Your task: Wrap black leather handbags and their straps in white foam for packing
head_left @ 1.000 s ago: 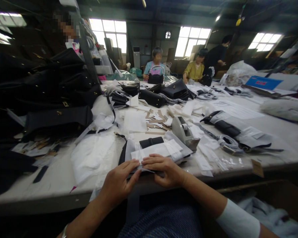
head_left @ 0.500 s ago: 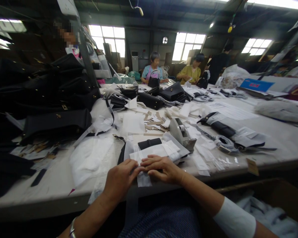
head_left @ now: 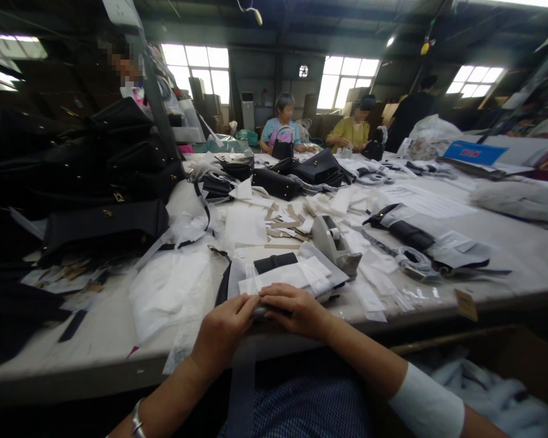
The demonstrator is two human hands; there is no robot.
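A black handbag point(head_left: 274, 263) lies on the table right in front of me, partly wrapped in white sheets point(head_left: 283, 277). My left hand point(head_left: 226, 328) is closed at the near edge of the bag, thumb and fingers pinched on the wrapping. Beside it, my right hand point(head_left: 296, 310) curls its fingers over the same edge, with the thumb lower down; the fingertips of both hands nearly touch. What lies under the fingers is partly hidden. A pale translucent strip point(head_left: 242, 389) hangs below the left hand, in front of the table edge.
A grey tape dispenser point(head_left: 331, 240) stands just behind the bag. Black bags point(head_left: 105, 225) are piled at the left. Another wrapped bag point(head_left: 420, 237) lies to the right, near cardboard strips point(head_left: 285, 222). Two people sit across the table. An open carton point(head_left: 506, 359) is below right.
The white flap that hung below my fingers is now out of sight at the bag's near edge. Both hands have shifted slightly, and the right fingers are curled more over the edge.
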